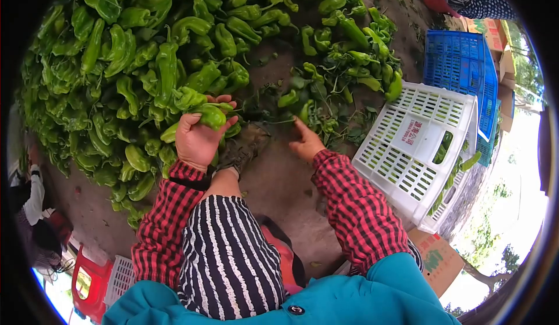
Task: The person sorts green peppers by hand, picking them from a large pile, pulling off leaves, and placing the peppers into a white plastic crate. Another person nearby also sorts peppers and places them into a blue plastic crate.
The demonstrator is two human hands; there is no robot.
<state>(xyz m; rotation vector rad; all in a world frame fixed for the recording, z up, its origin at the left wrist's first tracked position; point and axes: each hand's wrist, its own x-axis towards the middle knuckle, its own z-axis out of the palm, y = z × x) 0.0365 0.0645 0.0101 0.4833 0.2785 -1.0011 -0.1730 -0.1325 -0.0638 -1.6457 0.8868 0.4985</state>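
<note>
My left hand (200,139) is closed around a green pepper (211,117), with its fingers cupped up at the left side of the ground. Another pepper (187,97) overlaps its upper edge. Around and beyond this hand spreads a big heap of green peppers (119,51). My right hand (306,141) is to the right, index finger stretched out and thumb apart from it. The index fingertip is right at the end of a thin green stem (278,122). Just past that hand lie loose leaves and stems with a smaller pile of peppers (349,51).
On the right a tilted white plastic crate (402,101) has peppers visible through its openings. Behind it stand a blue crate (451,60) and cardboard boxes. A red stool (93,281) is at lower left. Other people show at the left edge and top right.
</note>
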